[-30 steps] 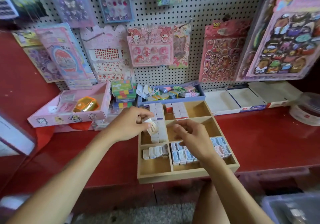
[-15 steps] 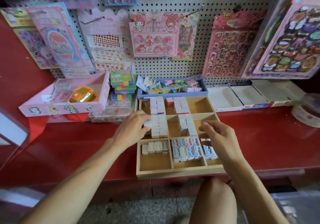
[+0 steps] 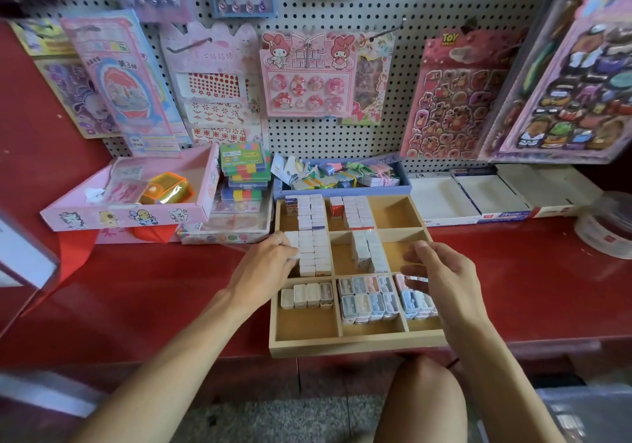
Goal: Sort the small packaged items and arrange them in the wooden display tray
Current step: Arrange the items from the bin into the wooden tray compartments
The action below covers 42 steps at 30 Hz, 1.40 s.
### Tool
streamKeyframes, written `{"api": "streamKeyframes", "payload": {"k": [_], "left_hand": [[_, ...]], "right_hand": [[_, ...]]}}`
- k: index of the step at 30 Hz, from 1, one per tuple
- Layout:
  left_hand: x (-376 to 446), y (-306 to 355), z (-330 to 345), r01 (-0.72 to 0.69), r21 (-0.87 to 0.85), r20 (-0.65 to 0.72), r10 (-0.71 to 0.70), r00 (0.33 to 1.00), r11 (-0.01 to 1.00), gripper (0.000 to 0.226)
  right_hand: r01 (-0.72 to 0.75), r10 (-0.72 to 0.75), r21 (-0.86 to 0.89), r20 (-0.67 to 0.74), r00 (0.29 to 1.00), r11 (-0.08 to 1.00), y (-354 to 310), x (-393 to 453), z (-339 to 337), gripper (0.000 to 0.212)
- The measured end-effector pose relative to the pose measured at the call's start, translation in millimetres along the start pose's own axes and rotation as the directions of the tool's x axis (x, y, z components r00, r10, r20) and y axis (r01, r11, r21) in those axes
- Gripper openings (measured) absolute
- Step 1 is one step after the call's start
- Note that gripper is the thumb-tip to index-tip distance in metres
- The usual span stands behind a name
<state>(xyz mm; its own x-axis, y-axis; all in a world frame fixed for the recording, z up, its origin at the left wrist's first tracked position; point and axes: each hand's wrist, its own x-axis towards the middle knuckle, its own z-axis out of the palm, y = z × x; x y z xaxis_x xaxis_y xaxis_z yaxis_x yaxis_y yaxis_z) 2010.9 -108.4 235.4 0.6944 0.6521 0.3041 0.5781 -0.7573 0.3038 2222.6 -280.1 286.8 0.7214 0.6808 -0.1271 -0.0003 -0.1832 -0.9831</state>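
Most of your tray is filled, three compartments still bare; left hand presses the packs, right hand hangs loose, empty.

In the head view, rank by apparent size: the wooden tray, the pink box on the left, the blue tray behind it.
1. wooden tray
2. pink box, looks somewhat smaller
3. blue tray, though it sits farther back, so true size is unsure
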Motion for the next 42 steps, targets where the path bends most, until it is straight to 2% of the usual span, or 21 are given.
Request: {"api": "streamKeyframes", "payload": {"k": [6, 10, 12, 15, 20, 26, 29, 33, 42], "left_hand": [[7.5, 2.7, -18.0, 0.202, -0.141, 0.112, -0.188, 0.976, 0.969, 0.029], [13.6, 14.2, -35.2, 0.291, -0.264, 0.024, -0.296, 0.955, 0.919, 0.020], [15.4, 30.1, -42.7, 0.324, -0.414, -0.001, -0.356, 0.934, 0.851, 0.017], [14.1, 69.1, -48.3, 0.344, -0.654, 0.059, -0.407, 0.911, 0.674, 0.012], [2.1, 151.2, -35.6, 0.342, -0.812, 0.186, -0.346, 0.920, 0.472, 0.012], [-13.3, 242.5, 10.6, 0.373, -0.833, 0.309, -0.216, 0.926, 0.408, 0.011], [-22.1, 282.3, 39.2, 0.403, -0.806, 0.386, -0.131, 0.913, 0.434, 0.014], [-30.6, 331.6, 84.4, 0.439, -0.769, 0.471, -0.052, 0.881, 0.466, 0.019], [-47.6, 417.3, 200.9, 0.411, -0.591, 0.647, 0.103, 0.756, 0.694, 0.016]], "right_hand": [[0.006, -0.006, 0.009, -0.016, 1.000, 1.000, -8.9, -8.6, -8.2, 0.024], [0.021, -0.020, 0.010, -0.043, 0.999, 1.000, -14.1, -14.2, -21.8, 0.021], [0.030, -0.029, 0.021, -0.062, 0.998, 0.999, -15.4, -17.7, -31.6, 0.019], [0.044, -0.039, 0.044, -0.106, 0.994, 0.998, -14.9, -23.8, -49.7, 0.017], [0.066, -0.042, 0.120, -0.198, 0.979, 0.991, -2.1, -38.0, -91.4, 0.014], [0.074, -0.042, 0.083, -0.335, 0.941, 0.994, 29.8, -63.9, -166.1, 0.013], [0.054, -0.044, 0.013, -0.417, 0.908, 0.998, 57.6, -82.8, -210.3, 0.012], [-0.019, 0.025, 0.017, -0.527, 0.849, 1.000, 107.1, -108.9, -270.4, 0.011], [-0.222, 0.335, 0.250, -0.700, 0.631, 0.942, 236.7, -156.6, -358.7, 0.010]]}}
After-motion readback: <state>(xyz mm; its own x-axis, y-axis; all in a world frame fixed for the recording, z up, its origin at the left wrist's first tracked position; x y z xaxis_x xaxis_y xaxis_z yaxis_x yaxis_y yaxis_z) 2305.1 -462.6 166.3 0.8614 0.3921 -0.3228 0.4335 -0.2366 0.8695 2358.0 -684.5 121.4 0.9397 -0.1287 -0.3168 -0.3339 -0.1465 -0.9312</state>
